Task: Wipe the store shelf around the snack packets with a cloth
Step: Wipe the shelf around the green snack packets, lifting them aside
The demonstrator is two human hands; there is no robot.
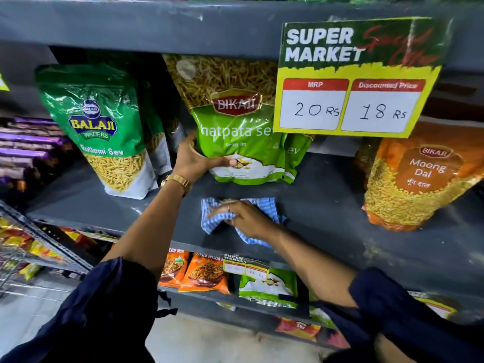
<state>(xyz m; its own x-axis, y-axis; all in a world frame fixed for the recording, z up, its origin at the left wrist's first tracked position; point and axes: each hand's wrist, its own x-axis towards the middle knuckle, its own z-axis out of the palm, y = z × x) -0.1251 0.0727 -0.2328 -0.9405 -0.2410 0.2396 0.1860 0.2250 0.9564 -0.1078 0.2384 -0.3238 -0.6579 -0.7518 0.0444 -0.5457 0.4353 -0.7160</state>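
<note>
A dark grey store shelf carries three kinds of snack packets. My left hand grips the lower left side of the green Bikaji sev packet and holds it tilted back, thumb across its front. My right hand presses flat on a blue-and-white checked cloth lying on the shelf just in front of that packet. A green Balaji packet stands to the left. An orange Bikaji Moong Dal packet stands to the right.
A yellow-and-green price sign hangs from the shelf above and covers part of the sev packet. Purple packs are stacked at far left. Orange and green packets fill the lower shelf. A wire rack sits lower left.
</note>
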